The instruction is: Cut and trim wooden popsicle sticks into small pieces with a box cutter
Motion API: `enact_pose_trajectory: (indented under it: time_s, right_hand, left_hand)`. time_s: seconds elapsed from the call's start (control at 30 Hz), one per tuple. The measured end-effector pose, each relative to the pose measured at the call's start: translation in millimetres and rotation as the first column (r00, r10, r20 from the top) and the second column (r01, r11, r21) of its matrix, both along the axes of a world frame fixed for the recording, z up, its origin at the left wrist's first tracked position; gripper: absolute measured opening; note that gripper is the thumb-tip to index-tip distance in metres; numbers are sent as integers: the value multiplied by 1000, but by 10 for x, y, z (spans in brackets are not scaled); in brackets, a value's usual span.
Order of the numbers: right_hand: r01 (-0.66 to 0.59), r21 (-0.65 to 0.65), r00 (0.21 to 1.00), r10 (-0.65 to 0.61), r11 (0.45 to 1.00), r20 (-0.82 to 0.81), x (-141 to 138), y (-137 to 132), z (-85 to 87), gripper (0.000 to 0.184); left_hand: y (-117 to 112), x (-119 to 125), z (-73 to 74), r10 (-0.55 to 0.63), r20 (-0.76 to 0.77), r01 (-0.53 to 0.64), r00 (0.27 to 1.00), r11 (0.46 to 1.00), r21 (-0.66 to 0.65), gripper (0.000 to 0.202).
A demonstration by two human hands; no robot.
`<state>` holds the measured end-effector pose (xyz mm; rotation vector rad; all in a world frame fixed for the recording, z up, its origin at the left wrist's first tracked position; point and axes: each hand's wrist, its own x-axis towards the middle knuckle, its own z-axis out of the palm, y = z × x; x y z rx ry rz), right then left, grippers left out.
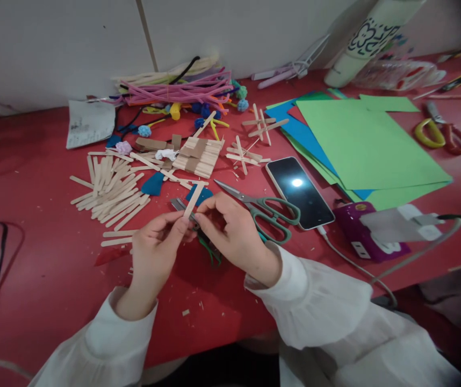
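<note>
Between the thumb and fingers of my left hand (pixel 156 250) is a wooden craft stick (pixel 193 200), tilted with its upper end pointing away from me. My right hand (pixel 234 231) is closed in a pinch right beside the stick's lower part; whatever its fingertips hold is hidden. Grey-green scissors (pixel 271 212) lie just beyond my right hand, blades pointing left. Under and behind my hands, a second dark tool (pixel 178 204) is partly covered. A loose pile of craft sticks (pixel 112 188) spreads to the left, and a panel of joined sticks (pixel 202 156) lies behind my hands.
Green and blue paper sheets (pixel 371 145) lie at right, near red-and-yellow scissors (pixel 444 131). A phone (pixel 301 191) is cabled beside a purple power block (pixel 359 231). Pink pipe cleaners (pixel 174 91) rest by the wall, and a bottle (pixel 369 45) stands at back right.
</note>
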<state>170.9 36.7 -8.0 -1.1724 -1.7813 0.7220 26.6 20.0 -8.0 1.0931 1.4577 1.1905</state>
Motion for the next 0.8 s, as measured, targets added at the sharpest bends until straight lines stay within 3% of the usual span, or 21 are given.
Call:
enact_pose_trajectory:
  time_s: [0.2, 0.6, 0.8]
  right_hand:
    - [20, 186, 993, -41, 982, 112, -18, 1, -23, 8]
    - [0, 400, 937, -139, 916, 320, -4, 14, -31, 16]
    - [-17, 364, 922, -127, 931, 366, -16, 18, -6, 18]
  left_hand:
    - [-60, 27, 6, -21, -68, 22, 997, 1000, 21, 22]
    - [-61, 64, 105, -65, -145, 68, 987, 998, 9, 12]
    - [-51, 49, 76, -72, -85, 73, 994, 997, 4, 13]
